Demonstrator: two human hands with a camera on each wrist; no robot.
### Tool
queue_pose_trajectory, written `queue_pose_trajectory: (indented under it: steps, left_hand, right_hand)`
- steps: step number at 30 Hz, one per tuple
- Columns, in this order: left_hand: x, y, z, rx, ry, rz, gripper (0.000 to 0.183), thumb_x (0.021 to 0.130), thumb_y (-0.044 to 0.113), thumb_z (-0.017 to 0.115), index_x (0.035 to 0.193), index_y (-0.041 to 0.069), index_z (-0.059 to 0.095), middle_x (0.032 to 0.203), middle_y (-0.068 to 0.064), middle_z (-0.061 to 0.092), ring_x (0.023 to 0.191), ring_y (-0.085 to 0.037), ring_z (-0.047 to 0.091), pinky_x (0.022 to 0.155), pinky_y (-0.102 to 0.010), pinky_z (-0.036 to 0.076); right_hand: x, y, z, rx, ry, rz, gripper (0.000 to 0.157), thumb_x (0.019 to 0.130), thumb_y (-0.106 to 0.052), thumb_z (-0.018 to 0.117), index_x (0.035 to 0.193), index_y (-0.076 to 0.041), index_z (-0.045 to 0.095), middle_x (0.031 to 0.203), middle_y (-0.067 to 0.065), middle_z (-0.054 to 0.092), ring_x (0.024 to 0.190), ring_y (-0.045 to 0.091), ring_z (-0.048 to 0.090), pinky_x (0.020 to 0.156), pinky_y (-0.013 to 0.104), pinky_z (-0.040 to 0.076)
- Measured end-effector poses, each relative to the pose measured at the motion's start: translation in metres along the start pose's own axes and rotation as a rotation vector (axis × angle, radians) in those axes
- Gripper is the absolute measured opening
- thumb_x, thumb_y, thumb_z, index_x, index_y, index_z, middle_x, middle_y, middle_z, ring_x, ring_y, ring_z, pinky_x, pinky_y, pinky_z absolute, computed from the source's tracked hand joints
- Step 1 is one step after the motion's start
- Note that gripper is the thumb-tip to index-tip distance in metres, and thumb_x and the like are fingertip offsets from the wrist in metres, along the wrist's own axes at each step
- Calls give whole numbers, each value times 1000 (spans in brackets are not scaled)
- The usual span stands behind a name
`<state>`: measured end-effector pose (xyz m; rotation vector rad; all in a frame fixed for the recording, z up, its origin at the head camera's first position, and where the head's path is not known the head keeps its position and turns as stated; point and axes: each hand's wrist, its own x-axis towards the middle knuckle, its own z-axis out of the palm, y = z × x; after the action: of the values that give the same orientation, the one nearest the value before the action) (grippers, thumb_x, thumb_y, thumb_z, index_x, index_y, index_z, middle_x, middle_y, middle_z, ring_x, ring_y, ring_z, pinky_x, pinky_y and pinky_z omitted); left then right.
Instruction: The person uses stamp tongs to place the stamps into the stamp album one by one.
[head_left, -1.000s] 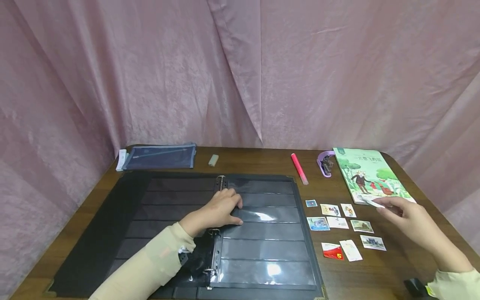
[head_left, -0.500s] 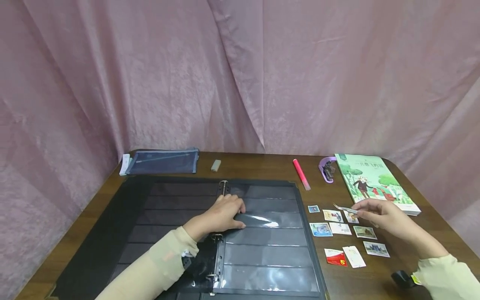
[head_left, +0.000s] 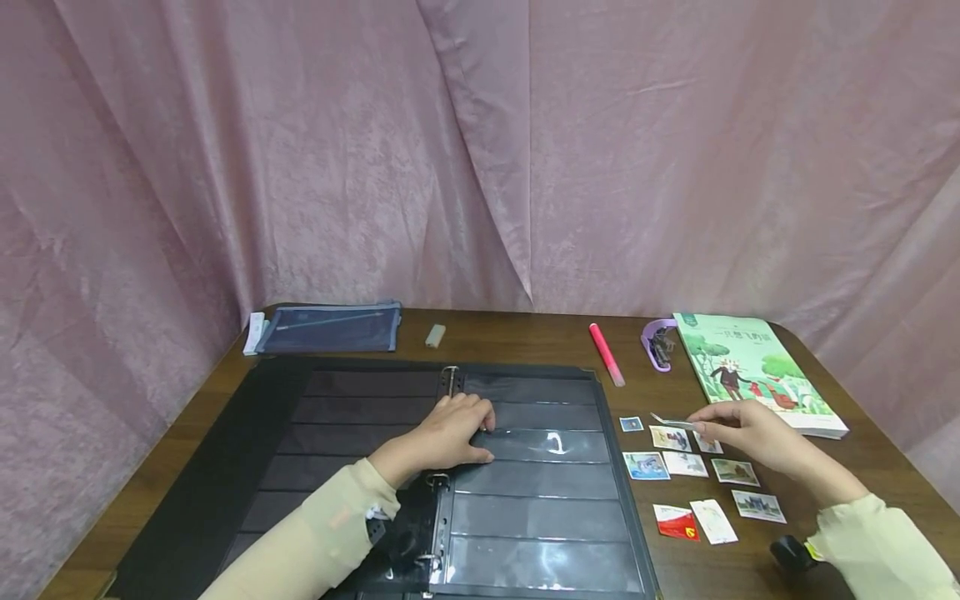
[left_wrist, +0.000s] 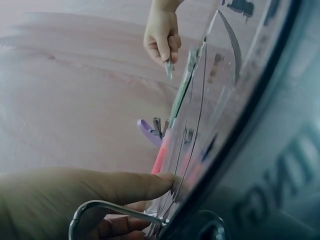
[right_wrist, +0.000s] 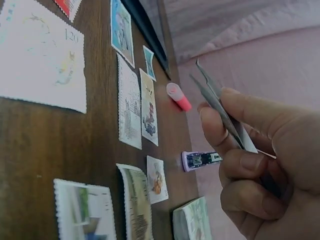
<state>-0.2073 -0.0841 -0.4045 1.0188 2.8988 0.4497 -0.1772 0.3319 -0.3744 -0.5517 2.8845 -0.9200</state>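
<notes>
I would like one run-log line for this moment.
left hand: touches open album | right hand: holds empty tweezers | stamps: on table beside album

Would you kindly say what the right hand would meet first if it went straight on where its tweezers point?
Probably the album at its right edge, just past the small blue stamp; how high the tweezers are is unclear.
</notes>
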Motion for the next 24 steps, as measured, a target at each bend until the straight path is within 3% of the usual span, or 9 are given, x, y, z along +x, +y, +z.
queue_pose_trajectory:
  steps: [4,8,18,24]
  left_hand:
    - [0,-1,0,-13,7,5,35,70,38,73,89,20,50,84,8,47,78,-9,38,72,-25,26]
    - [-1,-2,0,-24,7,13,36,70,38,73,90,20,51,84,8,48,78,-8,38,71,-24,26]
    - [-1,-2,1,-28,4,15,36,70,39,73,91,20,52,85,8,49,79,-8,39,72,-24,28]
    - [-1,-2,0,-32,10,20,35,70,38,73,91,19,52,84,8,48,78,-9,39,72,-25,28]
  right_hand:
    - [10,-3,0,-101,14,-37,14,86,-18,59,92,-8,67,63,-3,58,53,-4,37,47,19,33]
    - [18,-5,1,-163,-3,-6,14,85,-21,60,90,-10,68,62,-4,58,52,-4,39,49,19,35]
    - [25,-2,10,-106,-87,53,22,85,-22,59,95,-3,67,63,-1,60,48,5,47,46,21,38]
    - [26,-2,12,-112,-90,70,21,86,-21,58,95,-5,68,61,-1,58,47,4,45,45,21,37]
